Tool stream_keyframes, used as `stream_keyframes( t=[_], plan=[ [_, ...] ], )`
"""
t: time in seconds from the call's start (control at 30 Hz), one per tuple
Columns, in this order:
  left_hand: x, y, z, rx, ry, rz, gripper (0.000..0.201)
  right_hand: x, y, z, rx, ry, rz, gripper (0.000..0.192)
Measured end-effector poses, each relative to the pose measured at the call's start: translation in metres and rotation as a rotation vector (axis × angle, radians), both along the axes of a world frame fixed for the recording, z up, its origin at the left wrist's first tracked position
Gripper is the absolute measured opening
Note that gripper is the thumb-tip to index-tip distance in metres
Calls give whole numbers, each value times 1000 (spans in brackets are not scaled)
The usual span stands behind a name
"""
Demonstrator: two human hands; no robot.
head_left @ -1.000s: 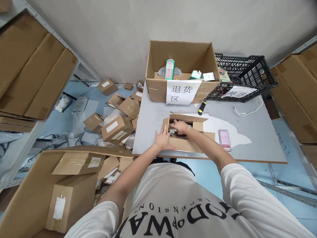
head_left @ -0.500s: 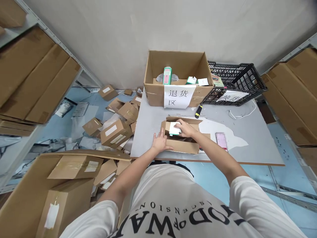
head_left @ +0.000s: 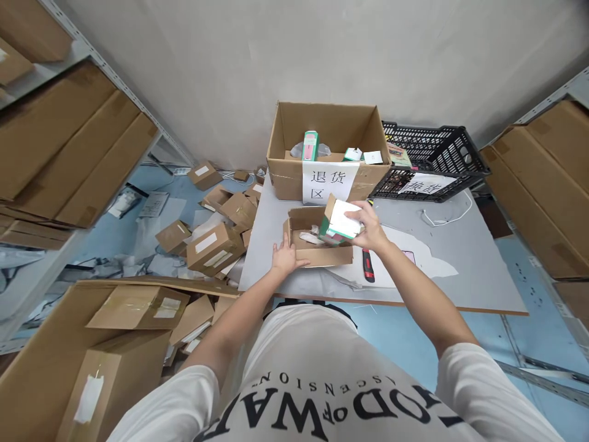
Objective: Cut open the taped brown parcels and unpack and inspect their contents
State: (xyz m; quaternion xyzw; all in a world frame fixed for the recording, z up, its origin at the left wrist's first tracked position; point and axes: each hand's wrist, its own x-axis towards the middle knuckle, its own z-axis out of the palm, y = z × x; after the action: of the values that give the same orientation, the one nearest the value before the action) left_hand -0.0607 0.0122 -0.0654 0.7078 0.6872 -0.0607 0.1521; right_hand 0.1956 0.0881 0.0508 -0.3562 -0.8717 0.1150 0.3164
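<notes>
My right hand (head_left: 372,228) grips a white and green product box (head_left: 345,222), tilted above the right end of a small open cardboard box (head_left: 324,256). Crumpled whitish wrapping (head_left: 311,237) lies inside that cardboard box. At its left front corner rests my left hand (head_left: 286,258), fingers spread along the outside and thumb against the front wall. A red and black handled tool (head_left: 368,266) lies right of the cardboard box on white paper (head_left: 426,255). Behind my right hand, a yellow and black tool is mostly hidden.
A large labelled carton (head_left: 285,181) holding several product boxes stands at the table's back, beside a black plastic crate (head_left: 442,156). Cardboard boxes (head_left: 214,248) crowd the floor at left. Shelves with big cartons (head_left: 78,141) flank both sides. A white cord (head_left: 446,220) lies on the table (head_left: 483,276).
My right hand has lifted the product box up and rightward out of the small cardboard box. That cardboard box and my left hand have shifted left, uncovering the red and black tool.
</notes>
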Motion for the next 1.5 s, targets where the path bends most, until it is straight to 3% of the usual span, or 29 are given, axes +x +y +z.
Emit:
stream_keyframes(
  t=[0.17, 0.3, 0.5, 0.7, 0.9, 1.07, 1.23, 1.33, 1.4, 1.43, 1.5],
  plan=[
    [-22, 12, 2, 16, 59, 55, 85, 26, 2, 29, 78, 44, -125, 58],
    [-47, 26, 7, -17, 77, 82, 83, 50, -8, 23, 106, 104, -167, 57],
    [-77, 45, 18, -75, 98, 46, 81, 68, -33, -33, -32, 114, -221, 53],
    [-79, 47, 22, -94, 116, 55, 80, 68, -50, -98, -168, 79, -202, 45],
    [-73, 34, 21, -43, 110, 75, 77, 60, -56, -135, -266, 41, -194, 47],
    [-68, 27, 19, 31, 88, 66, 68, 58, -59, -157, -262, 99, -133, 46],
    [-49, 16, 29, 246, 0, 71, 58, 65, -57, -164, -240, 122, -36, 47],
    [-15, -2, 35, 399, -193, -141, 46, 73, -57, -162, -280, 70, 7, 48],
    [15, -15, 31, 356, -404, -367, 42, 78, -56, -161, -302, 50, 32, 50],
    [31, -21, 25, 297, -508, -418, 44, 80, -56, -161, -308, 49, 43, 51],
    [62, -27, 9, 150, -673, -343, 52, 82, -55, -160, -319, 51, 55, 53]
  ],
)
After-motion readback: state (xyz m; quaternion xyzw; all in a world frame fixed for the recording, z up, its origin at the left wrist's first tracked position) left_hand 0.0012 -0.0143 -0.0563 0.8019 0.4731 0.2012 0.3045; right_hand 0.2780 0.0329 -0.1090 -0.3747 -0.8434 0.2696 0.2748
